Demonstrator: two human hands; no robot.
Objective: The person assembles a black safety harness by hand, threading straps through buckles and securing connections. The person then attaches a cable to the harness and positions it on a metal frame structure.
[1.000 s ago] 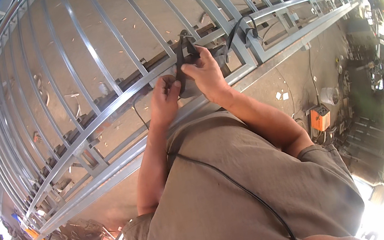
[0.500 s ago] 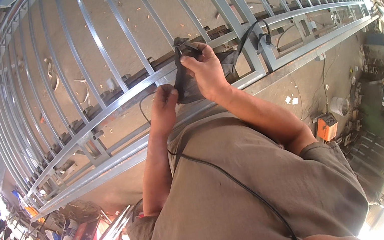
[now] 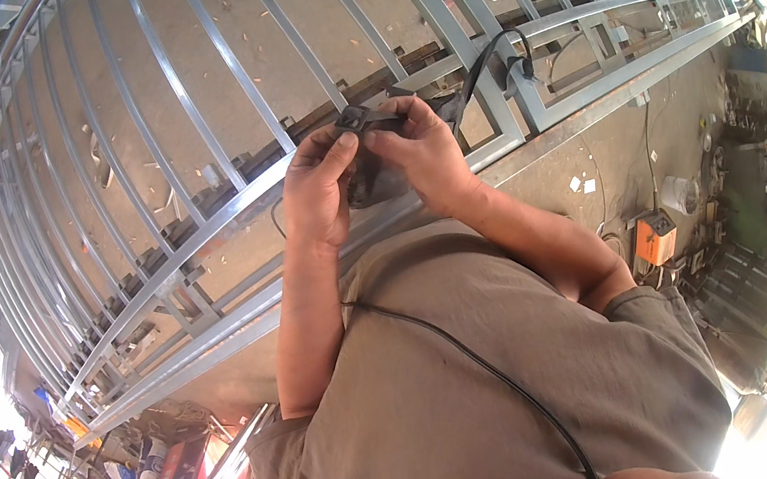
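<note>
Both my hands meet in front of my chest, fingers pinched on a black strap point(image 3: 376, 119) that has what looks like a buckle or clip at its end. My left hand point(image 3: 314, 190) grips its left end with thumb and fingertips. From the other side my right hand point(image 3: 430, 155) pinches the same strap. Below and between the hands hangs a dark, soft-looking piece point(image 3: 379, 184), whose kind I cannot make out. Another black band point(image 3: 477, 71) runs from behind my right hand over the metal frame.
A long galvanized railing point(image 3: 231, 204) with upright bars spans the view in front of me. A thin black cable point(image 3: 451, 340) crosses my shirt. On the floor at right stand an orange box-shaped machine point(image 3: 655, 240) and a white bucket point(image 3: 678, 194). Scrap and tools lie at lower left.
My left hand has moved up and right to the strap's upper end, beside my right hand. The strap's hanging length has been drawn up between the hands.
</note>
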